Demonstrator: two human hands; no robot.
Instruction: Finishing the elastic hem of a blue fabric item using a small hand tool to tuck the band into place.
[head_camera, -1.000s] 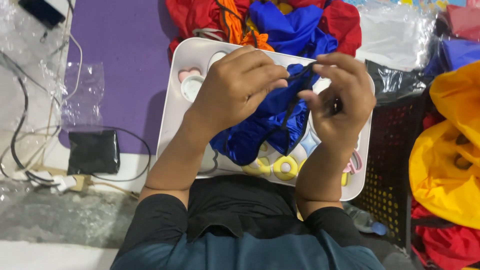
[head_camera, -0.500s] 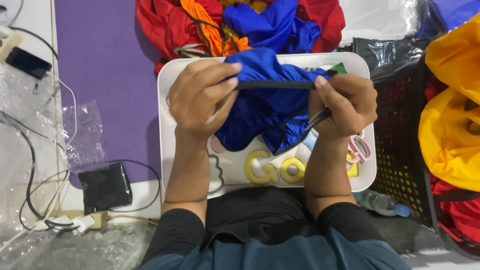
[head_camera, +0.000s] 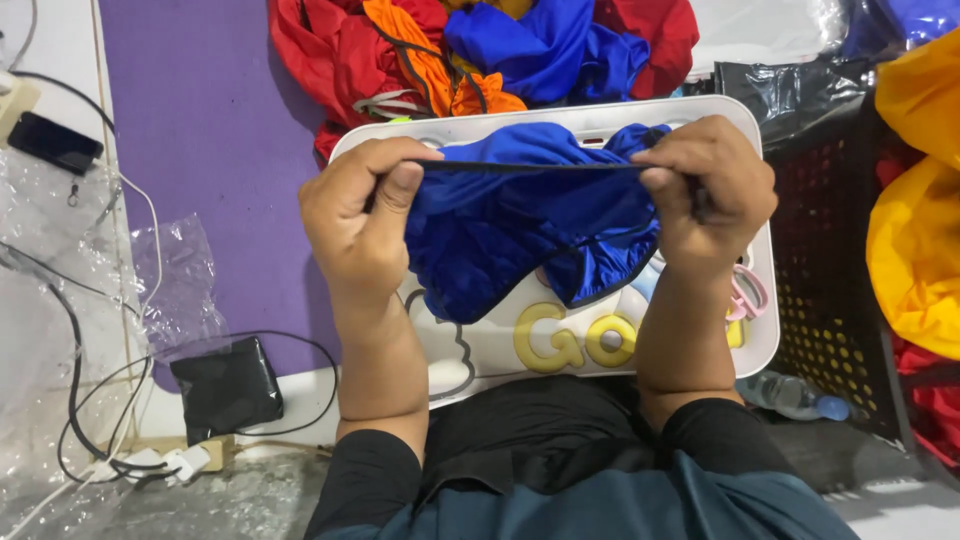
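A shiny blue cloth item (head_camera: 500, 235) with a dark trimmed edge hangs between my two hands above a white tray (head_camera: 760, 330). My left hand (head_camera: 362, 222) pinches the left end of the dark edge between thumb and fingers. At the right end, my right hand (head_camera: 705, 190) grips the same edge, which is pulled taut and straight between them. The rest of the cloth sags in folds below the edge and hides part of the tray's coloured print.
A heap of red, orange and blue cloth (head_camera: 480, 50) lies beyond the tray on a purple mat (head_camera: 190, 130). A black crate (head_camera: 840, 290) with yellow cloth (head_camera: 920, 230) stands right. Left are clear plastic bags (head_camera: 170, 280), cables, a black pouch (head_camera: 228, 388); a bottle (head_camera: 795, 396) lies near right.
My hands have moved apart, stretching the dark edge of the blue cloth straight between them. A second ago the cloth was bunched under both hands.
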